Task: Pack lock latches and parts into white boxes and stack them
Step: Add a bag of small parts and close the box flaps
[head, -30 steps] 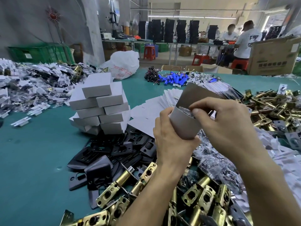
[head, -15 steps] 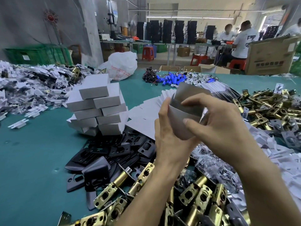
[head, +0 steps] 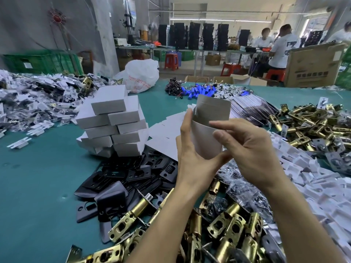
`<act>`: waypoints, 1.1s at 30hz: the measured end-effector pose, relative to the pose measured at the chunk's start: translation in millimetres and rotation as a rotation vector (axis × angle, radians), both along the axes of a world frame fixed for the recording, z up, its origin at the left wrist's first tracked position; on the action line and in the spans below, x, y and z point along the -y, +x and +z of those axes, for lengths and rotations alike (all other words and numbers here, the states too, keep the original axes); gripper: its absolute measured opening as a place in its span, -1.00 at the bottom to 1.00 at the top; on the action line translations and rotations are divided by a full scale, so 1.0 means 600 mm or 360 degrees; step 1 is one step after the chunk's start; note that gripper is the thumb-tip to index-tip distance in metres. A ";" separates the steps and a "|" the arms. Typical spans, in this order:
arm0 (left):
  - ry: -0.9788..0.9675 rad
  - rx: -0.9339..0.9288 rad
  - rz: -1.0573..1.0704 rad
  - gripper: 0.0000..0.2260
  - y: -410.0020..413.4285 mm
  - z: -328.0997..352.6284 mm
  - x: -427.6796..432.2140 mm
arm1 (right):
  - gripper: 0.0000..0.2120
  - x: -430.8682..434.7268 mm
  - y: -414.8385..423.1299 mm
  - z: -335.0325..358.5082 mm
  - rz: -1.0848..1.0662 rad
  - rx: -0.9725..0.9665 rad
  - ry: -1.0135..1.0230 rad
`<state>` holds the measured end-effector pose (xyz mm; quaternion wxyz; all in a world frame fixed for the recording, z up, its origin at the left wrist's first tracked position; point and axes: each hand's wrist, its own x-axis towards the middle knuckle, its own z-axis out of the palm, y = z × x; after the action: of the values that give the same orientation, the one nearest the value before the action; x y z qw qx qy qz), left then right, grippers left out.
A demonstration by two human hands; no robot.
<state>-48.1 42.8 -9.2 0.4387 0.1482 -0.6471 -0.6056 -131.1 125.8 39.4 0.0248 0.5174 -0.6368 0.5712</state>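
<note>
Stack of shut boxes (head: 112, 122) sitting middle left. Left hand (head: 191, 156) gripping open white box (head: 207, 143); right hand (head: 254, 149) touching it, fingers loose. Brass latches (head: 229, 226) waiting below.

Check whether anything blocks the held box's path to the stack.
Nothing visible does. The left hand holds the white box aloft; the stack stands to its left; only flat card blanks and black plates lie low between.

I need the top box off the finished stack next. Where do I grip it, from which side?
Probably come from above and pinch the top white box across its two long side faces; it lies flat and uncovered on the stack.
</note>
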 end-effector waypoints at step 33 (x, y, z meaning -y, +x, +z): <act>0.0026 0.0420 -0.0477 -0.66 0.014 0.003 0.027 | -0.79 -0.037 -0.060 -0.015 0.0377 0.0578 0.0084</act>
<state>-39.6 26.4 -7.3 0.2538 0.1320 -0.7090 -0.6446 -167.1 148.2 30.3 -0.1712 0.4778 -0.5802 0.6370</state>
